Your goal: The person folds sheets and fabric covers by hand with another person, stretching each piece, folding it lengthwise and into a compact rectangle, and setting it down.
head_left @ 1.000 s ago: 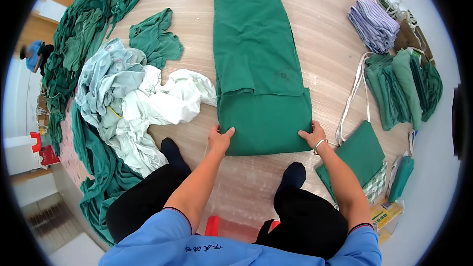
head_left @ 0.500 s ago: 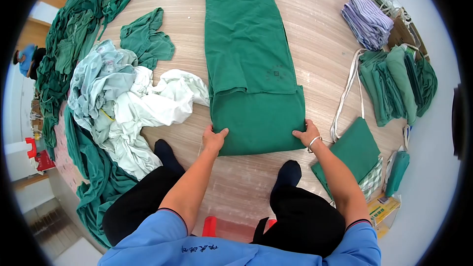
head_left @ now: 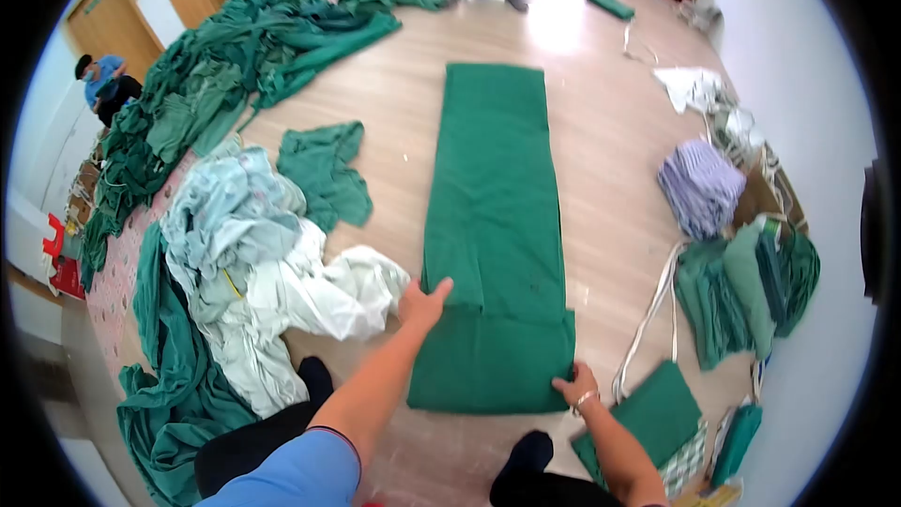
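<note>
The green cloth (head_left: 494, 244) on the floor (head_left: 387, 89) is doubled over only at its near end, the rest lying flat, with the left hand (head_left: 419, 308), grip apart, at one edge and the right hand (head_left: 579, 384), grip impossible to tell, at a corner.

Single head-worn camera, facing forward and down over floor (head_left: 385, 197). Wide fisheye view, corners black. Left hand (head_left: 422, 305) and right hand (head_left: 576, 387) near, lower half; door (head_left: 113, 28) far, upper left; wall (head_left: 807, 94) along right edge.
</note>
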Demonstrator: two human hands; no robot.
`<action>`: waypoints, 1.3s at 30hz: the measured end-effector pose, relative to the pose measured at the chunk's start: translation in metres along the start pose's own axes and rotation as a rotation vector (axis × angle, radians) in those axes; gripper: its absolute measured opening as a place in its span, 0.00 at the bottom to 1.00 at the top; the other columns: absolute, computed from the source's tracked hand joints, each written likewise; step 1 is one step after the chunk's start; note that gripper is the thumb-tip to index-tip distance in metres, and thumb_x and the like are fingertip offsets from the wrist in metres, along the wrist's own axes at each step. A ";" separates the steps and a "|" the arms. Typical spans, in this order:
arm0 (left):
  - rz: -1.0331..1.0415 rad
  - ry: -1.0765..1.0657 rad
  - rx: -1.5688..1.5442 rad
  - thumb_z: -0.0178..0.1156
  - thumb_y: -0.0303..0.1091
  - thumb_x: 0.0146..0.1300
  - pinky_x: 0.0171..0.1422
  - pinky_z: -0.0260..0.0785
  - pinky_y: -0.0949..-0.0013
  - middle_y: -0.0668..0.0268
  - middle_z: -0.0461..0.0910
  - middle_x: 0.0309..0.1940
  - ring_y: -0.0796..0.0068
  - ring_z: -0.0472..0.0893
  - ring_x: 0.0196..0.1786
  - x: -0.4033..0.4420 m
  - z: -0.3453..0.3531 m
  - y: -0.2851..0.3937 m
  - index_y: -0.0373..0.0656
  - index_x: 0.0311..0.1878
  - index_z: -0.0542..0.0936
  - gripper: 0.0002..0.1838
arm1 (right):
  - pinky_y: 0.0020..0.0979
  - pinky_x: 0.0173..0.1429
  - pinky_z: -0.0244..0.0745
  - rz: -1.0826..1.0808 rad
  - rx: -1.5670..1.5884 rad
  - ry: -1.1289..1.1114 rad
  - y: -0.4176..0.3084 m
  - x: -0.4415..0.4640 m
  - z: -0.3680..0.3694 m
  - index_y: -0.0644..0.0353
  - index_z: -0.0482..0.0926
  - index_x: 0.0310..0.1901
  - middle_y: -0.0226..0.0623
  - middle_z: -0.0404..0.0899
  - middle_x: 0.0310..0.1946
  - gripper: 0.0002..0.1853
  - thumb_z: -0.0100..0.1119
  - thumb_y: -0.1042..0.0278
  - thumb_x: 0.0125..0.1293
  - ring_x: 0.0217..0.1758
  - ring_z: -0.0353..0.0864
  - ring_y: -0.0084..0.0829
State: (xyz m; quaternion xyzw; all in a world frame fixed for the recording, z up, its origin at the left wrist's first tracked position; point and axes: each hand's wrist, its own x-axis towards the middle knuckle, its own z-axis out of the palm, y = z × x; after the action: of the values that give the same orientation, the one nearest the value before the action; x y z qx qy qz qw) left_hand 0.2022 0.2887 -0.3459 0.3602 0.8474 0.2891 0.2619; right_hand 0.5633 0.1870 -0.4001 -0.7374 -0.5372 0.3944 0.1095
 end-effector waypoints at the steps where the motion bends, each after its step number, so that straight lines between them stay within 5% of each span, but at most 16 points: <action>1: -0.035 -0.162 0.099 0.62 0.58 0.44 0.54 0.66 0.59 0.49 0.75 0.47 0.53 0.74 0.52 0.011 0.004 -0.003 0.34 0.47 0.74 0.36 | 0.35 0.51 0.70 0.042 0.041 0.002 -0.005 -0.002 -0.005 0.67 0.70 0.49 0.48 0.74 0.42 0.35 0.71 0.58 0.40 0.46 0.75 0.41; 7: -0.023 -0.343 0.257 0.55 0.39 0.48 0.57 0.65 0.59 0.50 0.74 0.49 0.55 0.73 0.54 0.022 0.004 0.000 0.37 0.47 0.75 0.23 | 0.32 0.46 0.73 0.105 0.127 0.081 0.021 0.017 0.009 0.68 0.71 0.47 0.44 0.75 0.38 0.31 0.70 0.64 0.39 0.39 0.76 0.34; 12: 0.169 -0.467 0.366 0.55 0.39 0.46 0.53 0.67 0.59 0.48 0.74 0.48 0.55 0.74 0.52 0.032 -0.002 0.033 0.37 0.44 0.76 0.21 | 0.31 0.42 0.74 0.161 0.299 0.105 0.028 0.020 0.012 0.67 0.72 0.44 0.42 0.77 0.34 0.28 0.69 0.64 0.40 0.36 0.77 0.32; 15: -0.381 -0.663 -0.515 0.54 0.30 0.51 0.40 0.74 0.50 0.55 0.74 0.41 0.54 0.77 0.42 0.039 -0.003 0.072 0.38 0.41 0.72 0.13 | 0.31 0.42 0.74 0.134 0.362 0.156 0.026 0.029 0.012 0.67 0.73 0.42 0.41 0.78 0.33 0.26 0.69 0.65 0.41 0.34 0.77 0.32; 17: -0.480 -0.790 -0.681 0.52 0.25 0.53 0.36 0.75 0.49 0.58 0.73 0.39 0.57 0.75 0.42 0.064 0.003 0.096 0.40 0.43 0.71 0.12 | 0.31 0.41 0.75 0.089 0.268 0.167 0.031 0.034 0.011 0.67 0.73 0.42 0.40 0.78 0.32 0.25 0.69 0.65 0.41 0.33 0.77 0.31; 20: -0.187 -0.634 -0.710 0.51 0.28 0.52 0.36 0.73 0.50 0.63 0.72 0.37 0.63 0.75 0.39 0.109 -0.011 0.195 0.44 0.43 0.71 0.13 | 0.30 0.41 0.75 0.127 0.319 0.119 0.029 0.039 0.009 0.67 0.74 0.40 0.38 0.78 0.31 0.22 0.69 0.69 0.41 0.34 0.77 0.29; 22: 0.414 -0.502 -0.407 0.46 0.42 0.61 0.41 0.70 0.49 0.58 0.69 0.44 0.59 0.72 0.43 0.160 -0.048 0.287 0.43 0.50 0.70 0.18 | 0.30 0.39 0.74 0.149 0.373 0.111 0.038 0.046 0.012 0.64 0.75 0.37 0.35 0.77 0.27 0.20 0.68 0.66 0.41 0.31 0.76 0.29; 23: 0.315 -0.595 -1.065 0.44 0.53 0.63 0.41 0.69 0.54 0.58 0.71 0.42 0.59 0.73 0.42 0.194 -0.049 0.330 0.42 0.50 0.69 0.24 | 0.30 0.37 0.73 0.133 0.316 0.066 0.035 0.046 0.005 0.62 0.76 0.33 0.33 0.77 0.24 0.16 0.67 0.65 0.41 0.28 0.75 0.27; 24: 0.298 -0.461 -1.135 0.43 0.59 0.62 0.42 0.67 0.57 0.59 0.71 0.37 0.60 0.73 0.40 0.158 -0.092 0.375 0.43 0.45 0.68 0.25 | 0.30 0.34 0.73 0.124 0.376 0.049 0.051 0.051 0.012 0.61 0.77 0.32 0.32 0.76 0.22 0.13 0.65 0.65 0.44 0.27 0.74 0.26; 26: 0.500 -0.679 -0.960 0.48 0.52 0.61 0.44 0.66 0.61 0.59 0.73 0.41 0.66 0.74 0.43 0.227 -0.125 0.396 0.44 0.49 0.68 0.22 | 0.30 0.32 0.72 0.081 0.423 0.071 0.049 0.046 -0.001 0.60 0.77 0.33 0.32 0.76 0.23 0.10 0.61 0.67 0.49 0.26 0.73 0.25; 27: 0.570 -0.521 -0.790 0.63 0.29 0.50 0.29 0.60 0.75 0.68 0.73 0.28 0.80 0.69 0.27 0.121 -0.139 0.395 0.42 0.34 0.73 0.10 | 0.29 0.32 0.72 0.178 0.615 0.037 0.051 0.048 0.000 0.61 0.76 0.34 0.32 0.75 0.24 0.12 0.62 0.66 0.49 0.26 0.73 0.24; 29: 0.488 -0.589 -0.664 0.65 0.32 0.51 0.36 0.67 0.69 0.61 0.75 0.38 0.72 0.74 0.34 0.135 -0.131 0.348 0.38 0.46 0.72 0.20 | 0.27 0.34 0.72 0.084 0.318 0.143 0.044 0.051 -0.012 0.64 0.76 0.38 0.32 0.76 0.26 0.17 0.64 0.64 0.47 0.28 0.74 0.25; 32: 0.582 -0.764 0.066 0.54 0.46 0.56 0.37 0.67 0.70 0.68 0.77 0.33 0.78 0.75 0.36 0.146 -0.090 0.232 0.45 0.39 0.76 0.15 | 0.28 0.40 0.73 0.036 0.407 0.141 0.022 0.042 -0.011 0.67 0.74 0.40 0.37 0.77 0.30 0.19 0.65 0.64 0.47 0.33 0.75 0.28; 35: 0.149 -0.708 0.140 0.65 0.45 0.50 0.35 0.69 0.73 0.69 0.77 0.29 0.76 0.77 0.31 0.086 -0.044 0.110 0.41 0.45 0.76 0.23 | 0.29 0.42 0.73 -0.040 0.312 0.120 0.013 0.033 -0.004 0.67 0.74 0.41 0.40 0.76 0.33 0.20 0.64 0.64 0.49 0.35 0.76 0.29; 37: 0.317 -0.635 0.115 0.70 0.43 0.46 0.38 0.71 0.71 0.65 0.78 0.33 0.72 0.77 0.34 0.076 -0.012 0.030 0.35 0.52 0.72 0.32 | 0.30 0.43 0.73 -0.069 0.295 0.107 0.009 0.025 -0.009 0.65 0.73 0.42 0.41 0.76 0.35 0.20 0.64 0.65 0.49 0.37 0.76 0.31; 39: 0.179 -0.519 0.125 0.71 0.47 0.40 0.49 0.70 0.67 0.58 0.77 0.40 0.64 0.77 0.44 0.052 0.004 0.004 0.32 0.55 0.69 0.40 | 0.31 0.43 0.73 -0.072 0.191 0.091 0.009 0.027 -0.006 0.64 0.73 0.43 0.41 0.75 0.35 0.20 0.64 0.65 0.48 0.37 0.76 0.33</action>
State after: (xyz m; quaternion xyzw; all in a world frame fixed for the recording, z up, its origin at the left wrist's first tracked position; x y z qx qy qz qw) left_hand 0.1753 0.3313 -0.3580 0.5112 0.7330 0.1564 0.4207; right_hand 0.5767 0.2092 -0.4137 -0.7209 -0.5179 0.4058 0.2179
